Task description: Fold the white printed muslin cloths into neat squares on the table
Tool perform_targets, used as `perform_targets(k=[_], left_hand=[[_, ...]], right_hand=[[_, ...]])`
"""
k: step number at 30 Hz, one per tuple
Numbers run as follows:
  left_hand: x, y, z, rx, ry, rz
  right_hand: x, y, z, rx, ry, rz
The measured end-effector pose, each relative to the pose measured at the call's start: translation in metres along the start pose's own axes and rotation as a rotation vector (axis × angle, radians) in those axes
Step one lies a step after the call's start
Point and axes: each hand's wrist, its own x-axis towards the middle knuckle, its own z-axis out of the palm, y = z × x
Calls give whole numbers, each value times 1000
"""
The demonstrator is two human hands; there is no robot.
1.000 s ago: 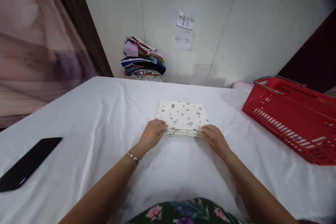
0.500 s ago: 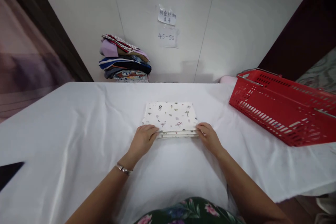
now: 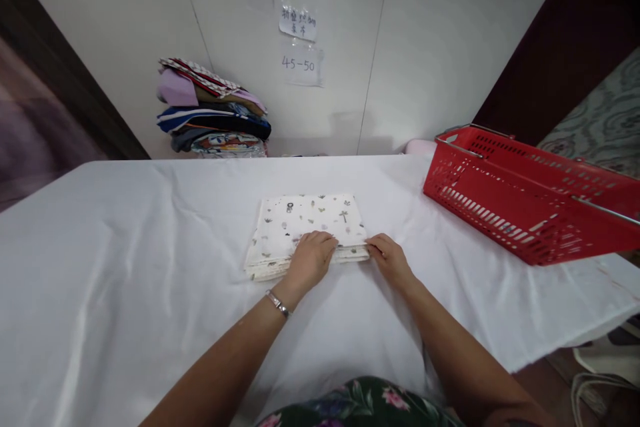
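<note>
Folded cloth (image 3: 280, 240), white with a scattered print of small plants and figures, lies flat in several layers on the white-covered worktop (image 3: 175, 320), in front of the person and near the middle. Its layers show as stacked edges along the side nearest the body, and the left part of that side slants outward. The left hand (image 3: 311, 259) reaches over the near edge around its middle, its grip narrow and closed on the edge, fingertips pointing right. The right hand (image 3: 390, 259) is at the near right corner, its grip pinching the corner between thumb and fingers. The two hands are a little apart, with a short stretch of layered edge between them. A metal bracelet (image 3: 279, 303) circles the left wrist. To the right, well apart from the cloth, a red perforated basket (image 3: 515, 183) with metal handles stands on the worktop. At the far left edge, a pile of folded fabrics (image 3: 215, 113) rises against the pale wall (image 3: 435, 27); what bears it cannot be told. Two notes hang on the wall, the lower note (image 3: 303, 67) reading "45-50".
</note>
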Motion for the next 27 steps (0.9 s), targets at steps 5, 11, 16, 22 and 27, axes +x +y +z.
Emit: perform_targets(k=[5,11,16,22,27], left_hand=[[8,17,10,23,10,114],[29,32,22,68,-15,130],[40,33,31,88,-6,144],[38,41,29,76,-15,199],[29,50,21,69,4,280]], right_hand=[[2,3,3,16,34,-23],[2,-1,0,38,41,-35],[2,-3,0,60,37,-33],[2,-3,-1,41,49,-3],[1,-7,-4,61,57,16]])
